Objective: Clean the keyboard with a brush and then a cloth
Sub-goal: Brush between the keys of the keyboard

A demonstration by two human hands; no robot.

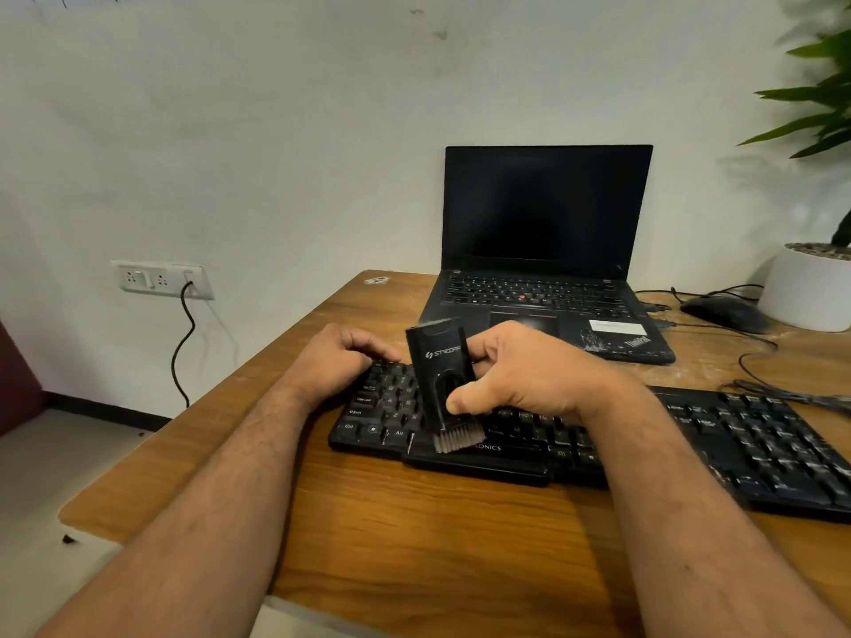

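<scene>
A black keyboard (598,435) lies across the near middle of a wooden worktop (414,522), angled so that its right end runs nearer. A black brush (442,384) is held upright over the keyboard's left half, its pale bristles touching the near edge by the space bar. The brush body is pinched by the right hand (520,370), thumb on the near face and fingers curled behind. The left hand (340,356) is rested on the keyboard's far left corner with fingers curled, apparently steadying it; whether anything is gripped cannot be told.

The brushing step appears to be in hand. It is best done with short, light strokes along each row, bristles worked into the gaps between keys, and the keyboard kept pinned.

Beyond the keyboard, an open laptop (548,278) with a dark screen is set. To its right, a mouse (723,313), trailing cables (755,356) and a white plant pot (810,287) are seen. No cloth is seen. The cables near the keyboard's right end could be snagged.
</scene>
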